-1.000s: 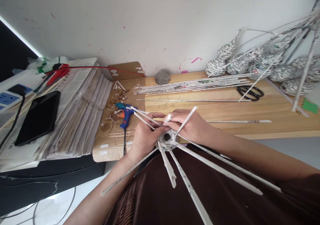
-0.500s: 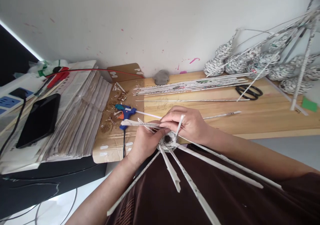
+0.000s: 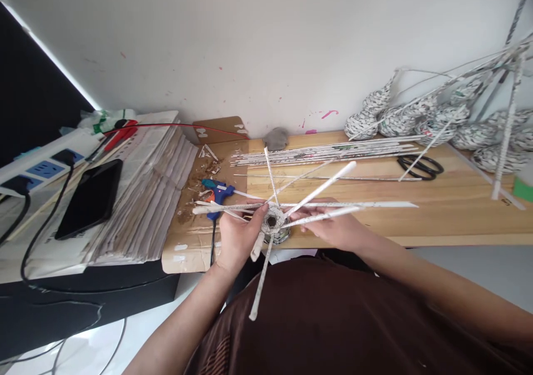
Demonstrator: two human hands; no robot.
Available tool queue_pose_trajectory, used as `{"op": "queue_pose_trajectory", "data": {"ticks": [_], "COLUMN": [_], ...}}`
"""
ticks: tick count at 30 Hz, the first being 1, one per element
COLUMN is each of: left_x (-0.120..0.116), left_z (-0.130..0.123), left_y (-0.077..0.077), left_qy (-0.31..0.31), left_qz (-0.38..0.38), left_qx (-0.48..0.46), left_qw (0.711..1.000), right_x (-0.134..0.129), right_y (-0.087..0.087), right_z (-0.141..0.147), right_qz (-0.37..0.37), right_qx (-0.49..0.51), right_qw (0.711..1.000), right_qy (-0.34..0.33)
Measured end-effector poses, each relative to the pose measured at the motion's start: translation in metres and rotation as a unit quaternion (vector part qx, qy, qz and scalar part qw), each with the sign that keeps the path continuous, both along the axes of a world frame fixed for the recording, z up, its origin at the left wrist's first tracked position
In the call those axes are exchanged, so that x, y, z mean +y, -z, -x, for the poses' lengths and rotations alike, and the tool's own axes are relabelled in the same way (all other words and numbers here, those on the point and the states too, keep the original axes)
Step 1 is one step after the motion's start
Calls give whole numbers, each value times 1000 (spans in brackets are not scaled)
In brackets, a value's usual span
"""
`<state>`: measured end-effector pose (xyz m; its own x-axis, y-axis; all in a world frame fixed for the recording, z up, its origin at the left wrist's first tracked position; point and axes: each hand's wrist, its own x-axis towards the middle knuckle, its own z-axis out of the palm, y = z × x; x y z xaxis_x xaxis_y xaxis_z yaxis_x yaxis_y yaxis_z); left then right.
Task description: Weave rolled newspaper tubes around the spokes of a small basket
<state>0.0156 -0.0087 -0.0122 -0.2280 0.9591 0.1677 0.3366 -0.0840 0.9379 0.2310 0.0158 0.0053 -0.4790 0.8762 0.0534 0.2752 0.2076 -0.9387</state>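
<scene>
Right, the pale wall [image 3: 250, 47], flecked with pink paint, fills the top of the frame, and below it the light wooden tabletop [image 3: 437, 214] runs across the middle and right. Dark brown cloth, the person's top [image 3: 333, 308], takes up the bottom centre. Over at the left rises a thick stack of folded newspapers [image 3: 145, 186], next to a flat brown cardboard sheet [image 3: 187, 242] littered with scraps.

Upper right, there's a cluster of gourd-shaped woven paper pieces [image 3: 361, 125] against the wall, and to their left a bundle of thin white printed-paper tubes [image 3: 325, 150] lying lengthwise.

Here's the centre of it all: a small round woven paper piece [image 3: 280, 232] with a dark hole, long paper spokes fanning out on all sides, held just below the middle of the frame. The left hand [image 3: 239, 236] grips its left side, thumb at the rim. The right hand [image 3: 333, 231] is at its right side, fingers bent under the spokes; they hide whether it's pinching anything.

Left edge: a white power strip with blue sockets [image 3: 44, 168], then a black smartphone [image 3: 89, 200] flat on the newspapers. On the cardboard lies a blue glue gun with an orange trigger [image 3: 220, 191]; at right, black looped scissor handles [image 3: 420, 167]; by the wall, a rounded grey lump [image 3: 275, 138].
</scene>
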Motion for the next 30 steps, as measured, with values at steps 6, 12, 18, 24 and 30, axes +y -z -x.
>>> {"op": "queue_pose_trajectory", "data": {"ticks": [6,12,18,24,30], "left_x": [-6,-5,-4,-4,-8], "left_z": [-1,-2,-6,-2,15], "left_y": [2,-2,-9,-9,-24], "left_qy": [11,42,41,69,234], "left_qz": [7,24,38,40,136], "left_qx": [-2,-5,8,-12,-70], "left_qw": [1000,999,998,997,960], "right_x": [-15,-13,-14,-13,-8], "right_y": [21,25,21,26,25], "right_z": [28,41,47,51,46], "right_qz": [77,141,139,112,63], "right_qx": [94,151,191,183,133], "right_qw": [990,966,962,963,978], "right_qy": [64,158,134,161,149]}}
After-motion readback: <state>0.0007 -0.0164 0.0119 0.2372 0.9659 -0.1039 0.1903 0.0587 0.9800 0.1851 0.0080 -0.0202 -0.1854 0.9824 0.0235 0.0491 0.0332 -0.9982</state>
